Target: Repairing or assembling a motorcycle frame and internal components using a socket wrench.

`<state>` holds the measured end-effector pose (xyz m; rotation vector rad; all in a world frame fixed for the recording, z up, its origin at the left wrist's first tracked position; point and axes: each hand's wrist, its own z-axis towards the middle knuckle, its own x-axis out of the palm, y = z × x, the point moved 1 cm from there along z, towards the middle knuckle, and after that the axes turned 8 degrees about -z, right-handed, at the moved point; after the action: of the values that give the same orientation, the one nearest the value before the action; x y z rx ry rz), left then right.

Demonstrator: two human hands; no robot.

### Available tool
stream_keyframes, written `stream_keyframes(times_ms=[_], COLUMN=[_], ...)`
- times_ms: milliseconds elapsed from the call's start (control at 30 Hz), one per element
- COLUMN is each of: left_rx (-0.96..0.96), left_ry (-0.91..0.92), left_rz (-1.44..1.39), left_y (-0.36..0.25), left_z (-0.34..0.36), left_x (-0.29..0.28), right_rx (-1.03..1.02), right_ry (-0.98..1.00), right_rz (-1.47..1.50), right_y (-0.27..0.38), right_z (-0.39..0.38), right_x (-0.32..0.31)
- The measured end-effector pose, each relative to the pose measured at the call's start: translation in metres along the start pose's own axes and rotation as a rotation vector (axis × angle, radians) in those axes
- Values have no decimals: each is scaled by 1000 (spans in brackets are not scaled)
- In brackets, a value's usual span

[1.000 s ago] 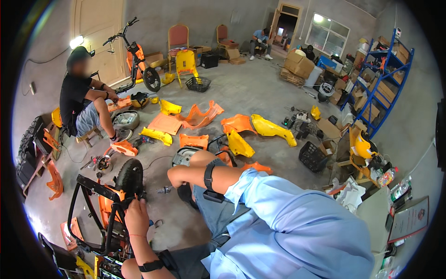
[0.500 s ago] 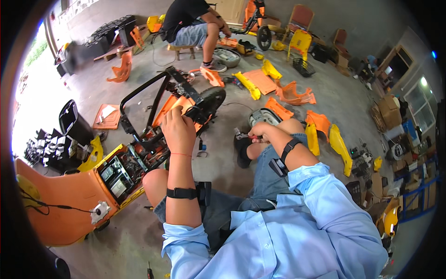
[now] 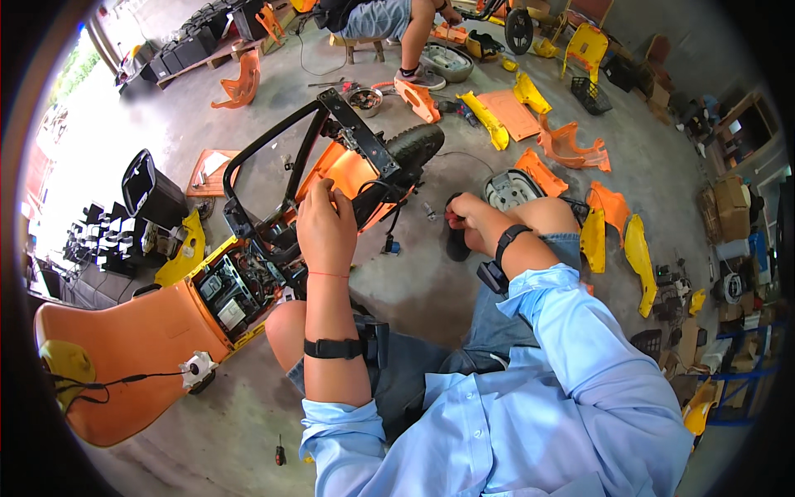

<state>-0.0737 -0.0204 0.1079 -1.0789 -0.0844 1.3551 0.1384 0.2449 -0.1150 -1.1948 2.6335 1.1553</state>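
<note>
Before me a partly stripped scooter [image 3: 277, 224] lies on its side, with black tube frame, rear tyre and orange panels showing. My left hand [image 3: 325, 228] is at its orange panel and black frame, fingers curled together; what they grip, if anything, is hidden behind the hand. My right hand [image 3: 469, 213] is closed around red-handled pliers [image 3: 452, 218], above my dark shoe and apart from the scooter. The silver head of the pliers [image 3: 430, 212] points left toward the scooter. Wiring and a battery-like block sit in the open yellow-edged bay [image 3: 225, 294] next to the orange seat section [image 3: 141, 356].
A person [image 3: 385, 33] sits on a stool at the back. Orange and yellow body panels [image 3: 505, 116] lie scattered beyond my right hand. A metal bowl of small parts [image 3: 365, 101] stands behind the scooter; a black bin [image 3: 153, 190] is at left. A screwdriver [image 3: 280, 451] lies near my left elbow.
My view has tipped downward and shifted left, so the scene sits higher and further right. My right hand has turned, hiding more of the pliers. My left hand stays at the scooter frame.
</note>
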Motion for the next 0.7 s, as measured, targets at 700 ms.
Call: stream_keyframes(times_ms=[700], left_rx=[-283], left_ry=[251], left_rz=[230], left_y=[-3], left_z=[17], left_x=[7], right_rx=[-36], right_ry=[-53], right_rz=[187], right_y=[30], right_z=[12], right_x=[-1])
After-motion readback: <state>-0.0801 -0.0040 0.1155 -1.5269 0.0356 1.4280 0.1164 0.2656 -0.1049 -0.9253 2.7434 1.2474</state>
